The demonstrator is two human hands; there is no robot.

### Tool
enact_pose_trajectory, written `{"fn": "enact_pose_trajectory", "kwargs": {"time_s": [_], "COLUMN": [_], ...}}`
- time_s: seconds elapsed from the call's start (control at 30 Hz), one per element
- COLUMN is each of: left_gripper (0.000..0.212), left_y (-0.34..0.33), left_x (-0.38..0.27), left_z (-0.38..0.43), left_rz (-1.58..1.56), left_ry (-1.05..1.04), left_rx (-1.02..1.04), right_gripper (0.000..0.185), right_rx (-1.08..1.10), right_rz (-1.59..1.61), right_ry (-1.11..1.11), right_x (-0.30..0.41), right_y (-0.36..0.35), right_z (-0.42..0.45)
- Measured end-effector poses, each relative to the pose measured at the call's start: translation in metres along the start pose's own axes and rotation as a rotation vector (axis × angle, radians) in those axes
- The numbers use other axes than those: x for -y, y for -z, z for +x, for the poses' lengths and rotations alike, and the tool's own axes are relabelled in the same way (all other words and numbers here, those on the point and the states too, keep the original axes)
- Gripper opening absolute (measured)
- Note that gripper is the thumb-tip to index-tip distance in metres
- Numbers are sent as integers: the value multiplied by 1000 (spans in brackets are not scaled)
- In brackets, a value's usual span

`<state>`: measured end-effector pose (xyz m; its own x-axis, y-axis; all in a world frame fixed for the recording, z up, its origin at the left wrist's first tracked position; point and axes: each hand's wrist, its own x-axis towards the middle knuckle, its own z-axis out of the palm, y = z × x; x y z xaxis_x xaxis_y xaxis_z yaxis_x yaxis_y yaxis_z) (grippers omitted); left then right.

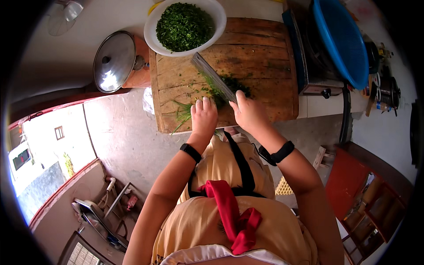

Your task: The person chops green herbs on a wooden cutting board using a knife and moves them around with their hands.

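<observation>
A cleaver [213, 78] is gripped by its handle in my right hand [248, 111], its blade slanting up and left over the wooden cutting board [265, 63]. My left hand [204, 116] presses, fingers bent, on green stalks, probably chives [182, 112], near the board's front edge, left of the blade. Chopped greens [237, 86] lie beside and partly behind the cleaver, with small bits scattered about the board. At the board's back left stands a white bowl [150, 36], holding a heap of finely chopped greens [184, 28].
Left of the board is a pot lid [114, 63] of metal and glass. On the right, a blue plastic basket [344, 43] rests over a gas stove [319, 89] with a black knob. A red wooden cabinet [347, 175] stands at the lower right.
</observation>
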<state>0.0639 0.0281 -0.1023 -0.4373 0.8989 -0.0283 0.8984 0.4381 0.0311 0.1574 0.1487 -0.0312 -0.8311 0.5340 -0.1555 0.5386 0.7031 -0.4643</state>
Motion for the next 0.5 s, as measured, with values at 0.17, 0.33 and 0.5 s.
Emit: {"fn": "enact_pose_trajectory", "kwargs": {"time_s": [0.17, 0.33, 0.5], "left_gripper": [33, 30, 28], "left_y": [-9, -16, -20], "left_x": [5, 5, 3], "left_z": [-3, -6, -7], "left_rz": [-32, 3, 61], "left_ry": [24, -74, -114], "left_rx": [21, -83, -59], "right_gripper": [17, 10, 14], "right_rx": [44, -4, 88], "right_rz": [-58, -144, -244], "right_ry": [60, 119, 126], "right_x": [5, 8, 10], "right_y": [-2, -7, -16], "right_z": [-14, -17, -16]}}
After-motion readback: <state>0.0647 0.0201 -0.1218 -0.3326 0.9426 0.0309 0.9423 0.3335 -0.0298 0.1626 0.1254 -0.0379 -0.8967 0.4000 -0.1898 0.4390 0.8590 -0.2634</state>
